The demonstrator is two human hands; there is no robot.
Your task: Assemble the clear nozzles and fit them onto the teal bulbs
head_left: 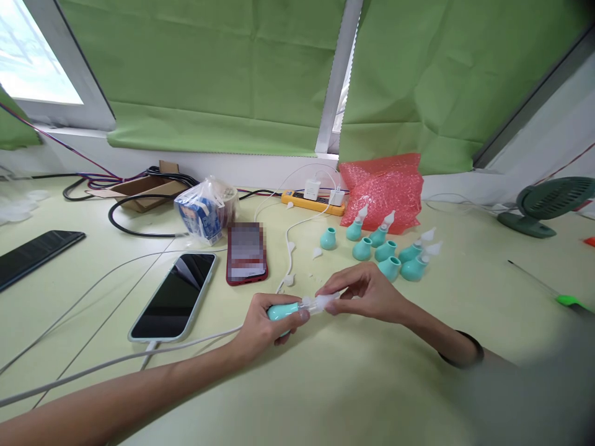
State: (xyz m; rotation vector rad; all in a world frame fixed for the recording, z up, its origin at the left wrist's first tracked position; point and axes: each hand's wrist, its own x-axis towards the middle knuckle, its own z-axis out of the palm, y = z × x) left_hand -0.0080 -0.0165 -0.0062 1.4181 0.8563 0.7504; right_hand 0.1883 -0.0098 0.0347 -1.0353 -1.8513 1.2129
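My left hand [264, 322] is closed round a teal rubber bulb [282, 310] just above the table. My right hand [362, 290] pinches the clear white nozzle tip [320, 303] that sits at the bulb's open end. Behind my right hand stand several more teal bulbs [389, 254], some with white tips fitted, some without. A few loose white tips [317, 253] lie on the table near them.
A phone on a white cable [174, 296] and a red-cased phone [246, 253] lie left of my hands. A plastic bag with a carton [204, 210], a cardboard box, a yellow power strip [312, 201], a pink bubble-wrap bag [383, 189] and a green fan [543, 207] line the back.
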